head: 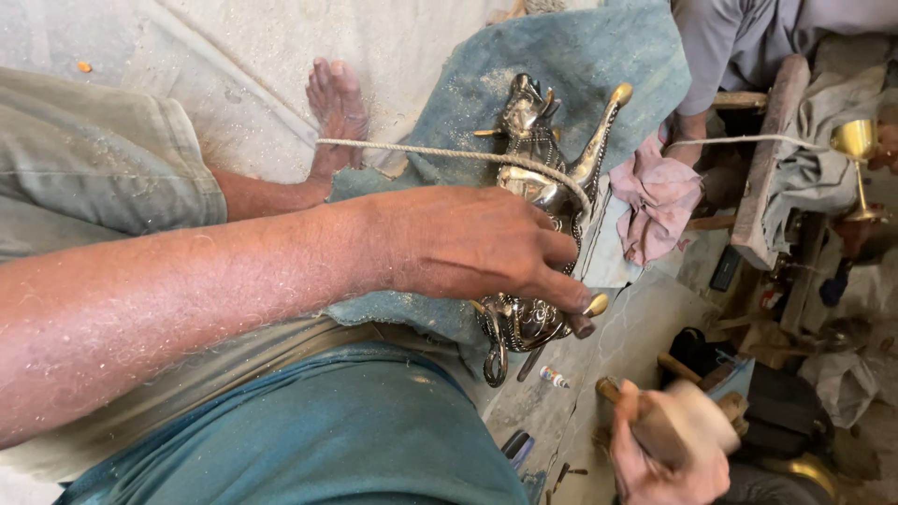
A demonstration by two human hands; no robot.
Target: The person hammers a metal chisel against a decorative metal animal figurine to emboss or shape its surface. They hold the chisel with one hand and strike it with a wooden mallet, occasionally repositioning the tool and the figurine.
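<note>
A shiny brass horse figurine (528, 126) lies on a dusty blue cloth (580, 56) spread over my lap. A pale rope (421, 150) runs from near my bare foot (335, 108) across the figurine's body and off to the right. My left hand (468, 243) presses down on the middle of the figurine, its fingers curled over the far side. At the lower right, my right hand (655, 468) grips a wooden mallet (678, 421) by its handle, held clear of the figurine.
A pink rag (659, 192) lies beside the cloth. Another person in a grey shirt (739, 37) sits at the upper right near a brass goblet (856, 145) and a wooden block (767, 159). Small tools and clutter cover the floor at right.
</note>
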